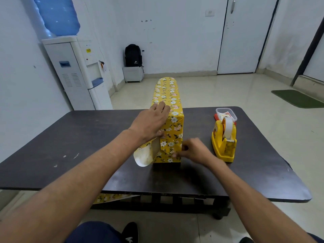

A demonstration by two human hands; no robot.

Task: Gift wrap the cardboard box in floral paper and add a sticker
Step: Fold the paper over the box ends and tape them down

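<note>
A long box wrapped in yellow floral paper (169,109) lies lengthwise on the dark table (70,137), its near end facing me. My left hand (150,123) rests on top of the box near that end, fingers over the top edge and thumb against the left side. My right hand (192,149) pinches the folded paper at the near end's right edge. On the left, an unfolded paper flap (143,156) curls outward and a strip of bare cardboard (156,146) shows.
A yellow tape dispenser (224,141) stands right of the box, with a clear plastic tub (226,114) behind it. A floral paper scrap (112,198) hangs below the table's front edge. A water cooler (77,71) stands at the far left.
</note>
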